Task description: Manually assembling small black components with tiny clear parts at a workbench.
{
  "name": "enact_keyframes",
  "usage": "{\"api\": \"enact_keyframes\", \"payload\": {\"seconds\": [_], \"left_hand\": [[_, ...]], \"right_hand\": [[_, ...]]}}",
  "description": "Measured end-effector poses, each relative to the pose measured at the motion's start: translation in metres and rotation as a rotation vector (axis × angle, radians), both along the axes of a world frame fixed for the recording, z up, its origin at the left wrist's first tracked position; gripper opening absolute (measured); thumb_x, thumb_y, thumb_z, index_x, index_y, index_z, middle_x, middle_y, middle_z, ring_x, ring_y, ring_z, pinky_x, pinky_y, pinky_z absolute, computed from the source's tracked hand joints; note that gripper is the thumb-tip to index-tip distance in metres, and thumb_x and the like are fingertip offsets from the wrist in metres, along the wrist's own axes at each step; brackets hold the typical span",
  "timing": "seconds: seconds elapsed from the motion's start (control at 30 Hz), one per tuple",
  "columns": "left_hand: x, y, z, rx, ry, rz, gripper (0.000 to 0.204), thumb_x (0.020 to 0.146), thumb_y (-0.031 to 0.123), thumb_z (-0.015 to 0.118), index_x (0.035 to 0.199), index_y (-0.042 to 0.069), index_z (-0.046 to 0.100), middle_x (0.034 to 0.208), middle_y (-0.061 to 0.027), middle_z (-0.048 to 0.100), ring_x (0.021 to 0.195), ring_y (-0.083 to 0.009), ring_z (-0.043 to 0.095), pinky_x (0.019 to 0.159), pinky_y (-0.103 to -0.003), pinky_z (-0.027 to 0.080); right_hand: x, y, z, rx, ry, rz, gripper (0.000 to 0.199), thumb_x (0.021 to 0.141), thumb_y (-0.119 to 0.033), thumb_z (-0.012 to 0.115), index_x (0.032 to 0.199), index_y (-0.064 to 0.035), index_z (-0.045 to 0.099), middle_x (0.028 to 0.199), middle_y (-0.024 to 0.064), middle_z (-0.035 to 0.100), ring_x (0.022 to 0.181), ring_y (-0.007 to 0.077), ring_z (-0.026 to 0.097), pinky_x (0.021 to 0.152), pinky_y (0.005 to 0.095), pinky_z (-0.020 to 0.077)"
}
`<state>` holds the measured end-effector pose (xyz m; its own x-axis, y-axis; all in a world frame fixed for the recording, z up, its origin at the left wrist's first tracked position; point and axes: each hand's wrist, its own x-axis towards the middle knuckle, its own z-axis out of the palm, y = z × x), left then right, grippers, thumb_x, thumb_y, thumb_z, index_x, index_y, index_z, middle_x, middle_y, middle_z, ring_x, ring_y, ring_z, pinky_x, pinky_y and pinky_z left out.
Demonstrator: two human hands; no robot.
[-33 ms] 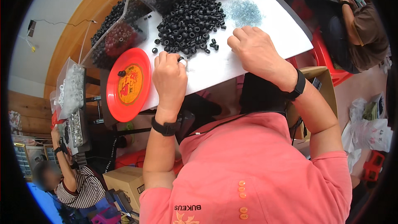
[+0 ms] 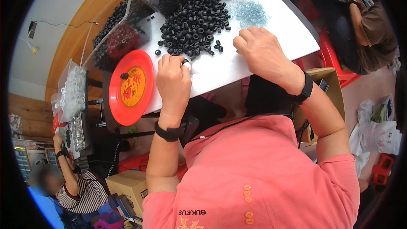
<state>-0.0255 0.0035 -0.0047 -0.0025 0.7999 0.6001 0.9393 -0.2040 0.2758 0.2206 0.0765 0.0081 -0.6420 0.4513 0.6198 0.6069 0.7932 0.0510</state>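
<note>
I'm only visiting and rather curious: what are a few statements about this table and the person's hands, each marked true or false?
1. The red plate lies to the left of the left hand. True.
2. The loose heap of black parts sits on the red plate. False: it lies on the white board.
3. A small black piece shows at the front of the left hand. True.
4. The right hand is inside a clear bin. False: it is over the white board, on the near side of the small silvery pieces.
5. The person's shirt is blue. False: it is a pink shirt.
</note>
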Motion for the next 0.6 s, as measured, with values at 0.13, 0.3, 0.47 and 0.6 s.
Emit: {"api": "enact_keyframes", "payload": {"seconds": [0.13,0.3,0.47,0.6], "left_hand": [[0.012,-0.01,0.006,-0.01,-0.12,-0.123,0.012,0.078,-0.002,0.062,0.089,-0.001,0.065,0.09,-0.0135,0.059,0.088,-0.0342,0.058,0.075,-0.045,0.048],[0.011,-0.008,0.006,-0.037,0.022,-0.061,0.012,0.08,0.002,0.068,0.091,-0.001,0.067,0.088,-0.0136,0.06,0.085,-0.0313,0.059,0.075,-0.042,0.048],[-0.001,-0.01,-0.002,-0.052,-0.109,-0.126,0.015,0.077,-0.003,0.065,0.092,-0.001,0.067,0.088,-0.0134,0.059,0.086,-0.0337,0.058,0.075,-0.044,0.048],[0.001,-0.015,0.004,0.034,0.116,-0.121,0.019,0.075,-0.009,0.061,0.093,-0.002,0.067,0.085,-0.0131,0.059,0.082,-0.0322,0.059,0.072,-0.041,0.05]], "right_hand": [[0.002,-0.004,0.0,-0.023,0.129,0.047,0.011,0.077,-0.003,0.064,0.085,-0.0039,0.057,0.08,0.01,0.059,0.078,0.029,0.061,0.069,0.0403,0.0486],[0.0,-0.001,-0.014,-0.051,0.219,0.071,0.012,0.079,-0.001,0.066,0.086,-0.0041,0.057,0.08,0.0102,0.059,0.079,0.03,0.06,0.07,0.0412,0.0489],[-0.005,-0.011,-0.007,-0.345,0.452,0.22,0.012,0.082,0.004,0.066,0.089,-0.0041,0.06,0.084,0.0108,0.06,0.079,0.0315,0.062,0.069,0.0406,0.0504],[-0.013,-0.025,-0.007,-0.575,0.544,0.339,0.013,0.087,0.008,0.062,0.097,-0.001,0.063,0.087,0.009,0.06,0.079,0.0238,0.063,0.07,0.0315,0.0486]]}}
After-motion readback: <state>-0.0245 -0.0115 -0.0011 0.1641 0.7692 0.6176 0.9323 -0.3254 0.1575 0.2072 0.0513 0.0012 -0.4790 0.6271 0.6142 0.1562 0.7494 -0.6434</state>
